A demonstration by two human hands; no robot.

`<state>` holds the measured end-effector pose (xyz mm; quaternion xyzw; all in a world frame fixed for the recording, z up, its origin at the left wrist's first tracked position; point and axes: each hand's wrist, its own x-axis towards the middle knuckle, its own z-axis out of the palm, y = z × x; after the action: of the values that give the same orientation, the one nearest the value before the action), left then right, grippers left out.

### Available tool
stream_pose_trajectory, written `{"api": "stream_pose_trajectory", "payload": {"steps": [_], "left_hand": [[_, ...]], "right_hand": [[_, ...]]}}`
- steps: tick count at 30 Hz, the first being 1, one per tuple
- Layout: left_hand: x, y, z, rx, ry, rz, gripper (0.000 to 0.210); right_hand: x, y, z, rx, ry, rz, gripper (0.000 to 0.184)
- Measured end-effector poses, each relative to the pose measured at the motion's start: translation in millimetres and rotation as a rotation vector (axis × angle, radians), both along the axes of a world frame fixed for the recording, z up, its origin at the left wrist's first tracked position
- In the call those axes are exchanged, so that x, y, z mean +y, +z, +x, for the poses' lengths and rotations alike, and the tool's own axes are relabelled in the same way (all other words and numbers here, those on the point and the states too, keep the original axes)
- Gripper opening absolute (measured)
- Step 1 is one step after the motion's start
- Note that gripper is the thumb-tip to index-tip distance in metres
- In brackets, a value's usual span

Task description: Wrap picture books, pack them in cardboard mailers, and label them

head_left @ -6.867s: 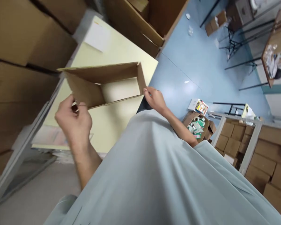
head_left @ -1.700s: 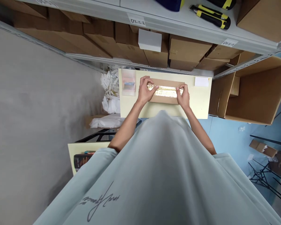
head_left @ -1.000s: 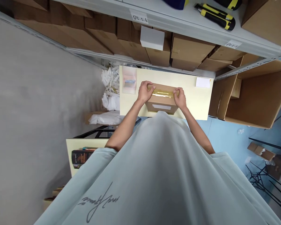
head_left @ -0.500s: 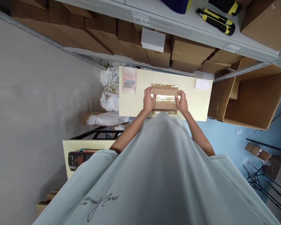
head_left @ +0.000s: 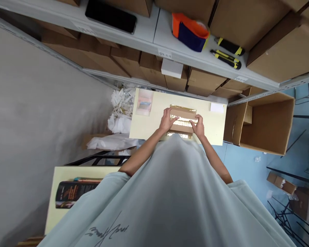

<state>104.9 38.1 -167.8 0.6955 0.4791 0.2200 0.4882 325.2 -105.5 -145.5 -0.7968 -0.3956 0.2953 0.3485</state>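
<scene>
A small cardboard box (head_left: 181, 128) lies on the cream tabletop (head_left: 154, 102) in front of me. Shiny clear tape runs across its middle, and more shows along its far and near edges. My left hand (head_left: 167, 120) grips the box's left end, fingers at the far corner and thumb reaching in over the top. At the opposite end, my right hand (head_left: 199, 127) holds on with curled fingers, its thumb lying on the taped middle.
Above the table, a grey shelf (head_left: 144, 32) carries box cutters (head_left: 226, 59), an orange-and-blue tape-like item (head_left: 190, 32) and a black phone-like slab (head_left: 110, 16). Right of the table stands a large open carton (head_left: 267, 120). White packing scraps (head_left: 122, 109) are heaped left. A book (head_left: 74, 193) lies lower left.
My view has tilted upward, so more of the shelf shows. Both thumbs have slid inward over the tape on the box. My hands stay at its two ends.
</scene>
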Motion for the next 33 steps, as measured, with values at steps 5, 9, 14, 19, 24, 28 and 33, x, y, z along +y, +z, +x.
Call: {"api": "stream_pose_trajectory", "payload": {"steps": [5,9,14,19,24,28,33], "left_hand": [[1.5,5.6,-2.6,0.046,-0.052,0.073,0.06],[10.3,15.8,-3.5,0.159,-0.056,0.173,0.069],[73.6,68.8,31.0,0.037,-0.048,0.363,0.068],[158.3,172.5,98.9,-0.171,0.01,0.61,0.058],[187.0,244.3,127.9,-0.255,0.047,0.695,0.048],[181.8,253.6,120.5,-0.261,0.047,0.684,0.048],[167.7,252.6,105.4,-0.266,0.049,0.625,0.042]], "right_hand": [[1.9,4.3,1.3,-0.155,0.064,-0.015,0.037],[16.5,23.7,9.1,-0.418,0.174,0.016,0.034],[103.1,102.2,39.2,-0.701,0.286,0.208,0.045],[229.0,206.3,55.2,-0.883,0.309,0.338,0.055],[305.2,259.3,46.6,-0.922,0.334,-0.053,0.056],[326.9,264.1,42.7,-0.886,0.315,-0.17,0.049],[331.0,269.9,44.0,-0.848,0.297,-0.196,0.044]]}}
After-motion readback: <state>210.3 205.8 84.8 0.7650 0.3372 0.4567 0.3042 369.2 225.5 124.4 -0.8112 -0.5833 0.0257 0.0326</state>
